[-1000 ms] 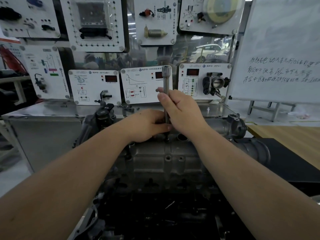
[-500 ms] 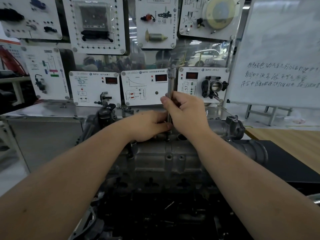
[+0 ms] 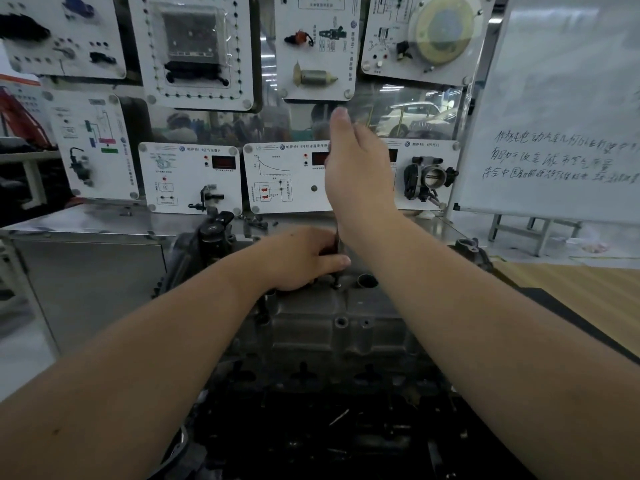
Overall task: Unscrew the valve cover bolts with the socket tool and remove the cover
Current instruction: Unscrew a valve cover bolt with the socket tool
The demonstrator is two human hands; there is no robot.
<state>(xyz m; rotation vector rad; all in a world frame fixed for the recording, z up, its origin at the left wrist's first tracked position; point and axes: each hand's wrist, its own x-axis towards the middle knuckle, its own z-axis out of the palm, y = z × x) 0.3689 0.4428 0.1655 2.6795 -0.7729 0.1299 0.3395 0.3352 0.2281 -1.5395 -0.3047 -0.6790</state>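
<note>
The grey engine cover (image 3: 332, 327) sits between both forearms; at its far edge the left hand (image 3: 298, 258) pinches the socket tool (image 3: 337, 244) upright on a bolt (image 3: 336, 283), right hand (image 3: 360, 174) gripping its upper shaft

Two bare forearms fill the lower part of the view, one from each bottom corner. No sleeve, cuff or glove covers either of them up to the picture's edge. The left hand (image 3: 299, 258) and the right hand (image 3: 358, 174) are bare too, with no ring, watch or strap showing. The nails that can be seen are short and plain. A small dark mark sits on the left forearm near the picture's lower edge.
</note>
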